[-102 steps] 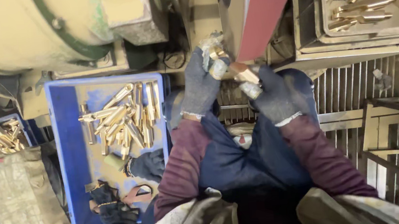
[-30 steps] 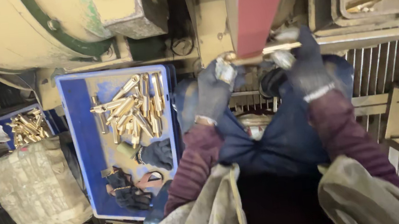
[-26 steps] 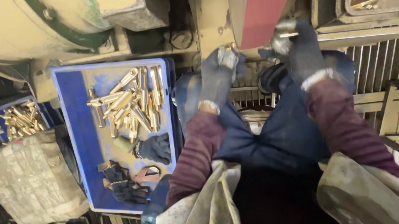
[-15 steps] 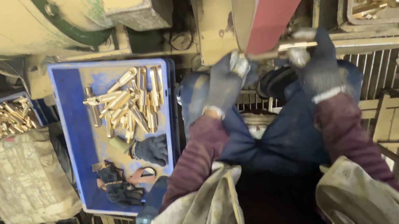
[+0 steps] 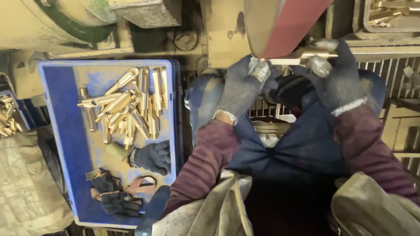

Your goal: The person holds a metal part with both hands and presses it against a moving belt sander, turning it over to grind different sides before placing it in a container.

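Both gloved hands pinch a brass rod (image 5: 295,58) at 12 o'clock, pressed vs the red sanding belt (image 5: 307,3): left hand (image 5: 242,86) on one end, right hand (image 5: 336,76) on the other. Blue tray (image 5: 70,148) w/ brass pieces (image 5: 126,108) & spare gloves (image 5: 149,158) sits at 9 o'clock.
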